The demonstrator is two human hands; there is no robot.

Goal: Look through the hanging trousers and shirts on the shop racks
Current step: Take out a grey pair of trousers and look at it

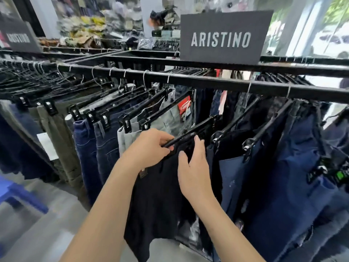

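Observation:
A black rack rail crosses the view, hung with several pairs of trousers on black clip hangers. My left hand grips the near end of one black hanger, fingers curled over its bar. From that hanger falls a pair of dark navy trousers. My right hand lies against the waistband of the same pair, fingers straight and pointing up, thumb spread toward the left hand. Left of this pair hang light grey jeans and blue jeans; to the right hang blue trousers.
A dark sign reading ARISTINO stands on top of the rack. Olive trousers hang further left. A blue plastic stool sits on the grey floor at lower left. Blurred shelves of goods fill the back; a bright window is at right.

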